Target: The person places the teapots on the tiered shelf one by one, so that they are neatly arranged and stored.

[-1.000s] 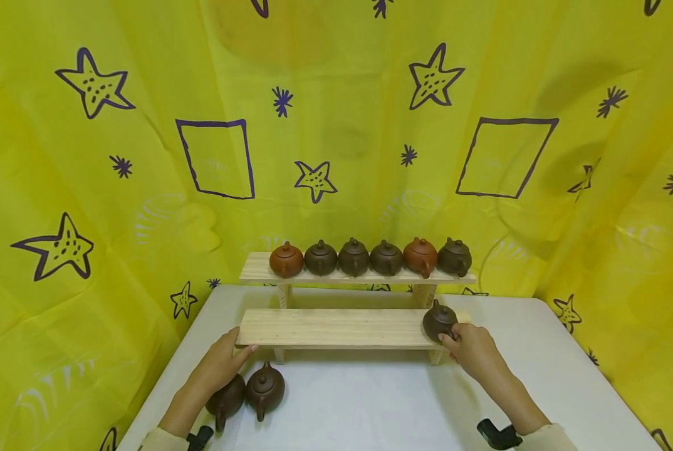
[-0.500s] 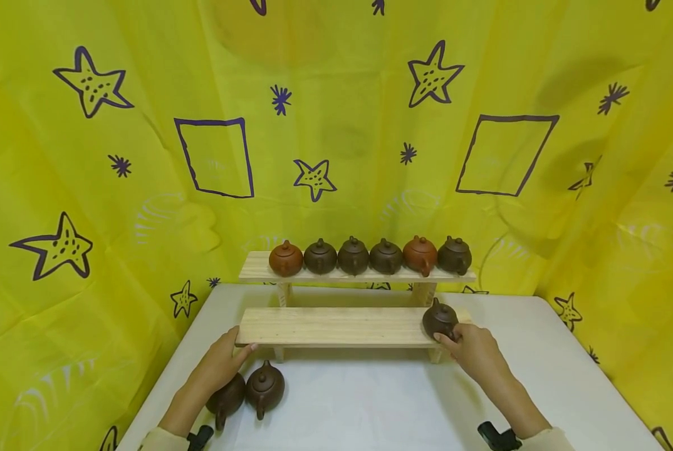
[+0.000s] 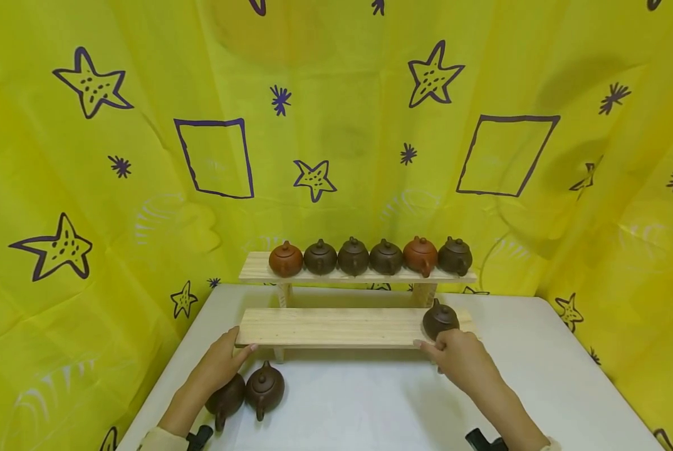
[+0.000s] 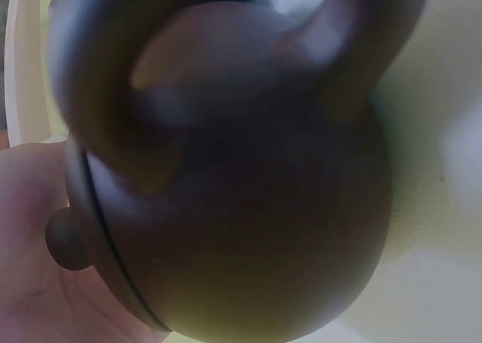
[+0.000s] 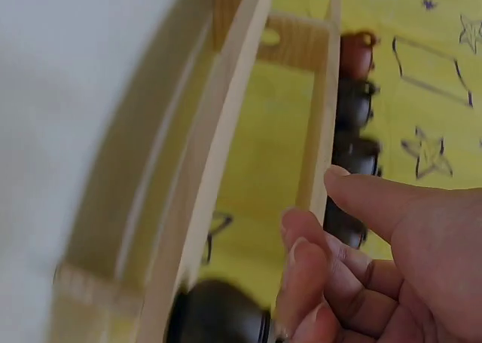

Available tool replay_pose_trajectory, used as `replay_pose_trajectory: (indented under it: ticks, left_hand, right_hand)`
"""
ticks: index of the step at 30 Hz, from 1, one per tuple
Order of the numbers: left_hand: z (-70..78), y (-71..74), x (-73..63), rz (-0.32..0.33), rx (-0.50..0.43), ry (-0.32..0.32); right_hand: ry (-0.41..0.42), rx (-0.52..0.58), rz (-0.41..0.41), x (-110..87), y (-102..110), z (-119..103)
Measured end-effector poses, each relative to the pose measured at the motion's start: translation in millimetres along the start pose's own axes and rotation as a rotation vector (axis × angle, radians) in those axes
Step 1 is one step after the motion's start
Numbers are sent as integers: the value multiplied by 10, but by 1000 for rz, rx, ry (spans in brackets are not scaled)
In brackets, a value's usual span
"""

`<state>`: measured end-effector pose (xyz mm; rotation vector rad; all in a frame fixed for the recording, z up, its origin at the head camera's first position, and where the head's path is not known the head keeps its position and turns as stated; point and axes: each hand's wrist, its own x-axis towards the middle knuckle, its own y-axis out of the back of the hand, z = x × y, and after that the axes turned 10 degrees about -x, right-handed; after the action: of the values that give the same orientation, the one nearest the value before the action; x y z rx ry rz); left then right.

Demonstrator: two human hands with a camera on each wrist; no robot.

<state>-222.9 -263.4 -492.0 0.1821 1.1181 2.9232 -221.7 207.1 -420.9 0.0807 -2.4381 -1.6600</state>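
Observation:
On the right end of the lower wooden shelf (image 3: 336,327) sits a dark brown teapot (image 3: 439,318). My right hand (image 3: 463,358) is just in front of it, fingers loosely bent and thumb spread apart, holding nothing. In the right wrist view, that teapot (image 5: 222,316) shows blurred below the fingers. My left hand (image 3: 217,362) grips the shelf's left front corner, thumb at the front edge and fingers at the end. Beneath this wrist stand two brown teapots on the table, one (image 3: 264,386) in full view and one (image 3: 229,396) partly covered by the forearm.
A raised upper shelf (image 3: 252,268) behind bears a row of several teapots, two of them reddish, such as the leftmost teapot (image 3: 286,260). A white table (image 3: 359,401) carries everything. Yellow patterned curtain (image 3: 348,125) encloses the back and sides.
My right hand has let go of the teapot on the lower shelf and drawn back toward me and slightly left. The left hand has stayed on the shelf corner.

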Motion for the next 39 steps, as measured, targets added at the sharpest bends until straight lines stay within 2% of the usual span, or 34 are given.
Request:
replay_pose_trajectory:
  ticks: [8,14,20,25,28,32,39]
  left_hand:
    - [19,21,-6,6,-3,-6]
    - [6,16,-38,1,0,9]
    - [-7,14,-35,4,2,10]
    - [6,33,-11,-2,3,10]
    - [9,32,-9,-4,9,8]
    - [6,22,-3,4,19,-5]
    - [7,37,4,18,30,-1]
  right_hand:
    - [197,146,-134,14,-422,-633]
    - [350,170,-155,18,-840,-1187]
    - [415,138,-220,-43,-1180,-1757]
    - [433,115,-261,-44,-1397,-2130]
    - [418,64,-274,-22,-1532,-2261]
    - [385,-14,-253,7,-1650,-2345]
    - [369,-93,-209,16,-1645,-2319]
